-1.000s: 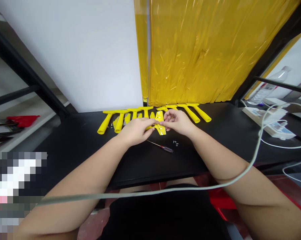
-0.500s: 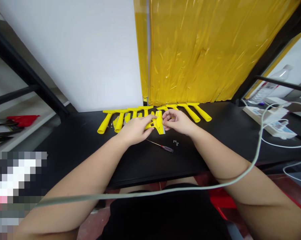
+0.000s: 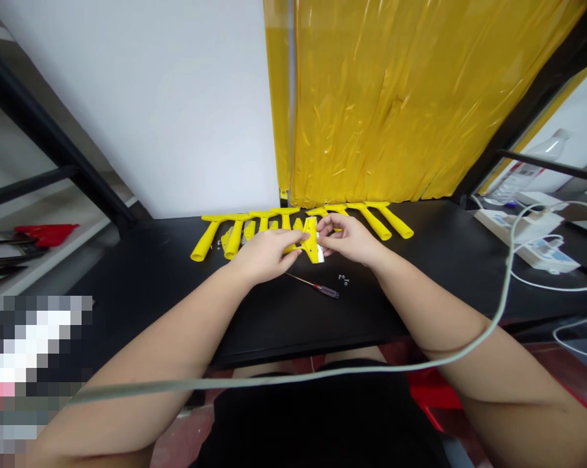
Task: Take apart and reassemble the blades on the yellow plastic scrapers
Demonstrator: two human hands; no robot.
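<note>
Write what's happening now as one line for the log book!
left hand: holds yellow scraper | right hand: pinches its head | screwdriver: lying on black table

Both forearms outstretched and converging, left hand (image 3: 262,255) and right hand (image 3: 348,238) nearly fingertip to fingertip, fingers apparently pinched.

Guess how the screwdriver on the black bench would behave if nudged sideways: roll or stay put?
The screwdriver lies flat and untouched near both hands, with a thin round shaft and slim handle, so it would probably roll. It looks small and likely light. The black bench looks smooth, so a push may also make it slide.
</note>
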